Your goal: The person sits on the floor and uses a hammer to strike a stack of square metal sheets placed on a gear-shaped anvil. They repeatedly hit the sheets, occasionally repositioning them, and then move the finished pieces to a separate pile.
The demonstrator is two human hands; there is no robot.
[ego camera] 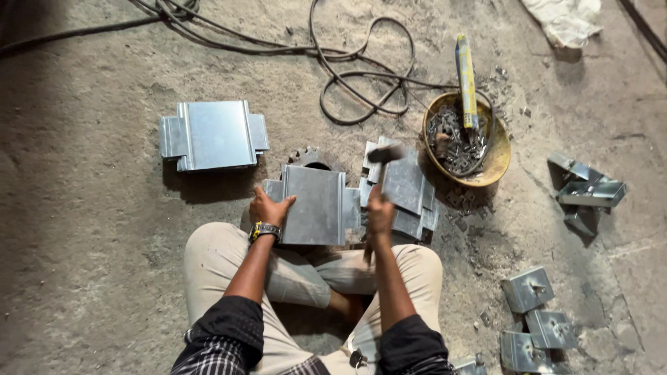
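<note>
I sit on the floor with my legs folded. My left hand (269,208) presses flat on the left edge of a bent sheet-metal plate (316,205) that rests on a dark gear-like block (310,159). My right hand (380,212) grips the handle of a hammer whose head (384,154) is raised above the plate's right side. A pile of similar galvanised plates (406,191) lies just right of the hammer.
Another stack of plates (212,135) lies at upper left. A yellow bowl (497,158) of small metal parts with a tube in it stands at upper right. Folded metal brackets (590,193) and small square pieces (528,289) lie on the right. Cables (361,76) loop behind.
</note>
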